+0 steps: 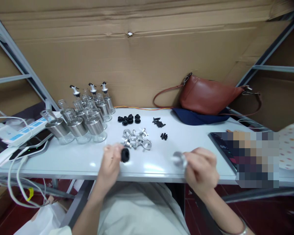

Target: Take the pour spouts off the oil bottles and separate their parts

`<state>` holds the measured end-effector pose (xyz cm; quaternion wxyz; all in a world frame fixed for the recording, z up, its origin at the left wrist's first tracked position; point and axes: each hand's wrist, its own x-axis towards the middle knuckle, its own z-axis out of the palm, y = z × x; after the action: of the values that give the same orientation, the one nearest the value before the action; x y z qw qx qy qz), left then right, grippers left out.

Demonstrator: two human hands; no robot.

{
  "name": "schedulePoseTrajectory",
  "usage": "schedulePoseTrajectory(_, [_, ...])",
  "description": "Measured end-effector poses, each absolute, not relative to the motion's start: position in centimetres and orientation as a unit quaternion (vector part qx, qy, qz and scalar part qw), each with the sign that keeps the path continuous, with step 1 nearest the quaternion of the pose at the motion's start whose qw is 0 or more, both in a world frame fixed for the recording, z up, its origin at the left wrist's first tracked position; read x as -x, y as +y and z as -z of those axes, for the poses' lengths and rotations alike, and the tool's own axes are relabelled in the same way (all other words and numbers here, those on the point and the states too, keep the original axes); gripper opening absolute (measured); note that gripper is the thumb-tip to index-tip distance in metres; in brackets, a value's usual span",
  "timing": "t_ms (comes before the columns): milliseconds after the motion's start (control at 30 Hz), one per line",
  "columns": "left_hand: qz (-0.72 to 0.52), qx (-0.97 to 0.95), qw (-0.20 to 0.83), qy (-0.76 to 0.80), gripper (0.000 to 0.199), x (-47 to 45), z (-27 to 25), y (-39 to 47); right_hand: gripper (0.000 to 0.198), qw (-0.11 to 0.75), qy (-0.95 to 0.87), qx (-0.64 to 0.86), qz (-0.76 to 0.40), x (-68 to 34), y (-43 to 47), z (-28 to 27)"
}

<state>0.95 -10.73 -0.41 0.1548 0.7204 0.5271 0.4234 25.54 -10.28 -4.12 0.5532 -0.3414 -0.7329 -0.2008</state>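
Observation:
My left hand (109,164) is closed on a black rubber stopper (125,155), its round end facing me above the table's front. Farther right, my right hand (202,168) pinches a silver pourer piece (178,158), blurred by motion; the two parts are well apart. Between and beyond my hands lies a loose pile of silver pourer pieces (137,139). Behind it stand several black stoppers (130,118). Thin black sticks (159,123) and tiny black caps (164,136) lie in two small heaps to the right.
Glass bottles with steel sleeves (77,126) crowd the left; three at the back carry pourers (93,88). A power strip (26,130) and white cables lie far left. A brown handbag (208,96) rests on dark cloth (198,118). At right are a phone (220,148) and another person's sleeve (291,147).

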Motion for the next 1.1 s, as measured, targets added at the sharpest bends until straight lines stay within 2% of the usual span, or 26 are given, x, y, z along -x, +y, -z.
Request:
schedulePoseTrajectory(67, [-0.449, -0.688, 0.105, 0.560, 0.047, 0.6, -0.8, -10.4, 0.018, 0.605, -0.668, 0.413, 0.129, -26.0, -9.7, 4.2])
schedulePoseTrajectory(200, [-0.378, -0.711, 0.063, 0.590, 0.034, 2.1, -4.0, -8.7, 0.020, 0.583, -0.697, 0.410, 0.081, -25.5, -9.1, 3.7])
schedulePoseTrajectory(367, [-0.148, -0.769, -0.045, 0.620, 0.019, 1.4, -5.6, -3.4, 0.024, 0.551, -0.733, 0.383, 0.108, -24.9, -9.2, 3.1])
schedulePoseTrajectory(500, [0.007, -0.766, -0.078, 0.639, 0.020, 0.9, -4.6, 1.1, 0.022, 0.506, -0.782, 0.356, 0.071, -24.6, -9.1, 3.0])
schedulePoseTrajectory(667, [0.025, -0.765, -0.072, 0.639, 0.022, 0.8, -2.4, 3.6, 0.014, 0.455, -0.821, 0.345, 0.028, -24.5, -9.1, 3.1])
schedulePoseTrajectory(933, [-0.015, -0.771, -0.072, 0.633, 0.027, 1.5, -0.4, 4.5, 0.012, 0.433, -0.828, 0.350, 0.061, -24.6, -9.0, 3.4])
schedulePoseTrajectory(1100, [-0.047, -0.787, -0.061, 0.613, 0.024, 2.0, 0.2, 5.1, 0.013, 0.384, -0.857, 0.339, 0.059, -23.8, -9.0, 3.4])
